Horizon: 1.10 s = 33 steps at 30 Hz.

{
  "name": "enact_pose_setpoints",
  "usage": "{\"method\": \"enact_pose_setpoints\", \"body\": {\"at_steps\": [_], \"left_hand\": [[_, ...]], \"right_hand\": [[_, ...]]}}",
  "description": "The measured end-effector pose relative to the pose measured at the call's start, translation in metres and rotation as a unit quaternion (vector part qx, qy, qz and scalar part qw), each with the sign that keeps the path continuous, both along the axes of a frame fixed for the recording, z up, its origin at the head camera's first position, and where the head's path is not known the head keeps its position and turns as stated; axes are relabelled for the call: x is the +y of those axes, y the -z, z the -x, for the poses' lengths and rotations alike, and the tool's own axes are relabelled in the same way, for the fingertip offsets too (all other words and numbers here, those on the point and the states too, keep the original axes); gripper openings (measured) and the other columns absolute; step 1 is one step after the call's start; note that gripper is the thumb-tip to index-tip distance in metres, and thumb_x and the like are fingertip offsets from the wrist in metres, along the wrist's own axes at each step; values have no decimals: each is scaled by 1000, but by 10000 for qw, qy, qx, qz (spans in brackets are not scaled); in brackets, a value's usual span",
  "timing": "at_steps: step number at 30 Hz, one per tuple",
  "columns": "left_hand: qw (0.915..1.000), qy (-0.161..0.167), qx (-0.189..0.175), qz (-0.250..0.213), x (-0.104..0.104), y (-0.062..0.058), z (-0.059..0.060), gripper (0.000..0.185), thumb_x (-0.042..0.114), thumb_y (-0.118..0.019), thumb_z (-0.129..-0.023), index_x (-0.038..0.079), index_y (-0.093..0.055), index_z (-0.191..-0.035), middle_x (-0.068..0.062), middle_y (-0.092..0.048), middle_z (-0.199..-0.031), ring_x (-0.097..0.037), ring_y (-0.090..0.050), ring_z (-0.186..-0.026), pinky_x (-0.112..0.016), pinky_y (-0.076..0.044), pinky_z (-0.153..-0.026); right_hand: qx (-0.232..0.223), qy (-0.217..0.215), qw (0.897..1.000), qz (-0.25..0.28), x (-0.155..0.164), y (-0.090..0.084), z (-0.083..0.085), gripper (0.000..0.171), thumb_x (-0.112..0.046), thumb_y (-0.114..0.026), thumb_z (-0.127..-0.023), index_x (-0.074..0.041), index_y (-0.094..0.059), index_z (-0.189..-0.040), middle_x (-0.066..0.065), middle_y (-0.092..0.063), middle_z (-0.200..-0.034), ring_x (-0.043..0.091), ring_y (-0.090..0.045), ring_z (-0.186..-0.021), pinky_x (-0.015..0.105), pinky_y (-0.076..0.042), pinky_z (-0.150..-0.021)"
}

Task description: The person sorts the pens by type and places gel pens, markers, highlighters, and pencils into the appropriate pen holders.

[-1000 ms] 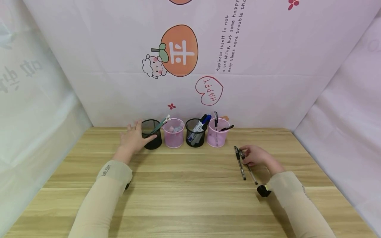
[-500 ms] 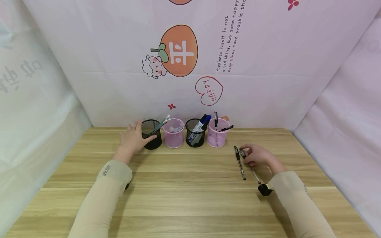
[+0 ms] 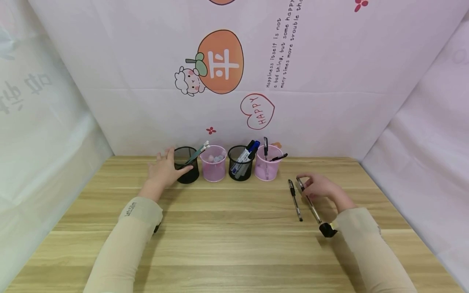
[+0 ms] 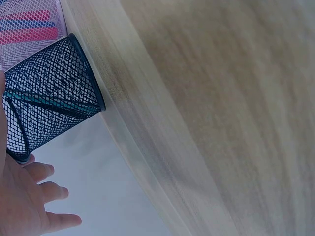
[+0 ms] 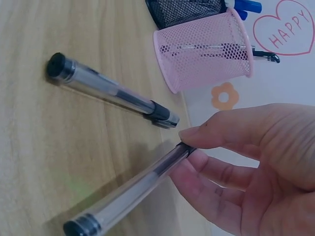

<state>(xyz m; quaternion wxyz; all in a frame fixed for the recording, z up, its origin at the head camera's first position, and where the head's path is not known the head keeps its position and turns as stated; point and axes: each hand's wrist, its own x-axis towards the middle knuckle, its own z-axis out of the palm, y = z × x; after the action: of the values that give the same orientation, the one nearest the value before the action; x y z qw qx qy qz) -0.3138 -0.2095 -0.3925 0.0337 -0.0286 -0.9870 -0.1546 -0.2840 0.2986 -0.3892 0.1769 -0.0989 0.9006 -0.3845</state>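
My left hand point(image 3: 163, 168) touches the leftmost black mesh pen cup point(image 3: 188, 176), thumb across its front and the other fingers spread at its far left side. Thin green sticks with white ends point(image 3: 200, 150) lean out of that cup. On the right, my right hand point(image 3: 322, 189) pinches a clear-barreled black gel pen point(image 5: 142, 184) near its cap between thumb and fingers. The pen slants over the table, its other end toward me. Beside it a second black gel pen point(image 5: 113, 91) lies on the wood.
In the row stand a pink mesh cup point(image 3: 214, 173) of pink and blue sticks, a black cup point(image 3: 240, 173) with blue and black markers, and a pink cup point(image 3: 267, 171) with two black pens. A white printed sheet point(image 3: 322, 114) rises behind the wooden table point(image 3: 227, 244).
My right hand has moved slightly right and back with the gel pen, widening the gap to the lying pen. My left hand and the cups have stayed in place.
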Motion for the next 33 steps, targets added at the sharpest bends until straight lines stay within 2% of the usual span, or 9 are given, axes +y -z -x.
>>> {"method": "enact_pose_setpoints", "body": {"at_steps": [7, 11, 20, 25, 30, 33], "left_hand": [[10000, 25, -2, 4, 0, -1, 1, 108, 68, -57, -95, 0, -9, -163, -27, -16, -166, -55, -10, -150, -80, -13, -109], [10000, 32, -11, -33, 0, -3, 0, 106, 66, -57, -96, 0, -9, -163, -27, -15, -166, -55, -10, -150, -80, -12, -110], [10000, 53, -46, 18, -1, -2, 0, 110, 71, -56, -93, 0, -9, -163, -27, -15, -167, -54, -10, -150, -80, -14, -110], [10000, 48, -40, -75, -1, -2, -1, 107, 68, -57, -95, 1, -9, -163, -26, -15, -167, -54, -10, -150, -80, -11, -110], [9999, 44, -50, -92, 0, -2, -1, 106, 67, -57, -96, 1, -8, -163, -26, -14, -167, -54, -9, -150, -80, -10, -110], [9999, 50, -28, -89, 0, -2, -1, 106, 66, -57, -96, 1, -9, -163, -26, -15, -167, -54, -9, -150, -80, -11, -110]], "right_hand": [[71, -61, 9997, 220, -1, -5, 2, 74, 8, -65, -85, 12, -32, -152, 26, -59, -107, 23, -64, -79, 39, -61, -72], [258, -66, 9993, 261, -1, -9, 4, 72, 9, -63, -86, 11, -34, -152, 29, -58, -109, 28, -66, -82, 39, -61, -71], [699, 317, 9961, 440, -4, -20, 8, 70, 9, -63, -91, 9, -33, -154, 34, -54, -117, 36, -69, -86, 37, -62, -72], [1289, 761, 9864, 686, -4, -28, 10, 72, 7, -65, -94, 6, -31, -157, 36, -51, -123, 38, -68, -94, 29, -61, -75], [1858, 1200, 9716, 840, -6, -39, 11, 70, 5, -64, -96, 0, -32, -159, 34, -51, -127, 39, -65, -101, 26, -60, -76], [2196, 1445, 9595, 1009, -8, -45, 12, 69, 4, -64, -96, -2, -35, -158, 32, -51, -127, 29, -63, -97, 24, -60, -76]]}}
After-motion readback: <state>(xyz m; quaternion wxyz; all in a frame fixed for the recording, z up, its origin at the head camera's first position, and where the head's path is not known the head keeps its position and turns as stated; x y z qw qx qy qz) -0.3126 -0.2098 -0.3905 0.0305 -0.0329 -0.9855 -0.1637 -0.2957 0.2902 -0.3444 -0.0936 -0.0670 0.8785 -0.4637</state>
